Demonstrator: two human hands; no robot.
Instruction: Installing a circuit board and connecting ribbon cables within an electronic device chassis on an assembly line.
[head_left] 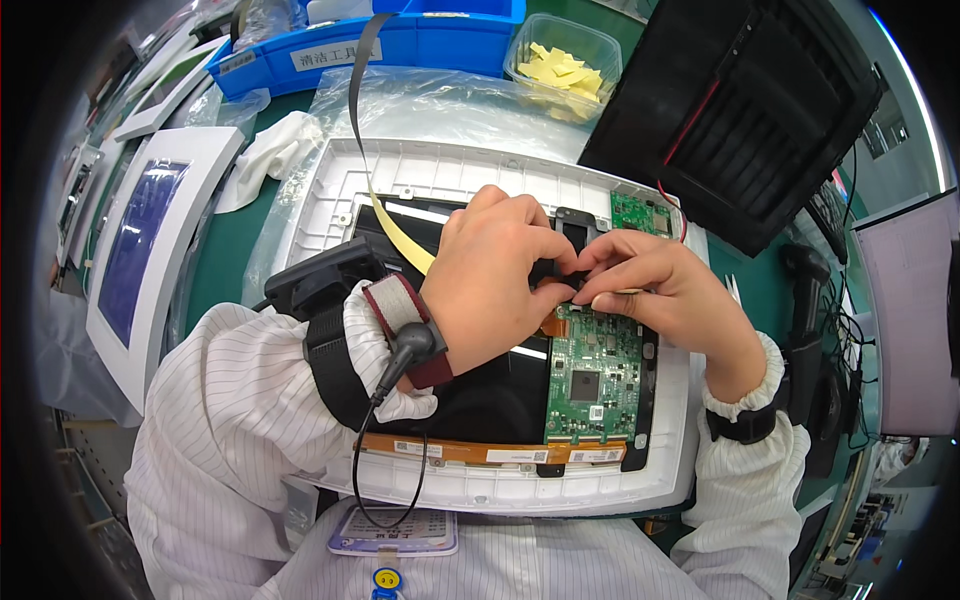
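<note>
My left hand (492,272), a wristband with a black clip lead on its wrist, is closed in a pinch at the upper edge of a green circuit board (600,370). Facing it, my right hand (668,288) also pinches there, its fingertips almost touching the left ones. What either hand grips is too small and covered to name. A flat ribbon cable (398,236), yellow low down and grey higher up, arches up from beside my left hand. The board sits on the back of a black display panel (455,405), inside a white plastic frame (440,150).
Behind the frame are clear plastic film (430,105), a blue bin (430,45) and a clear tub (520,70) of yellow pieces. A large black casing (740,110) leans at the far right, above a scanner-like black device (803,285). Another white-framed screen (215,160) stands left, near a white cloth (268,160).
</note>
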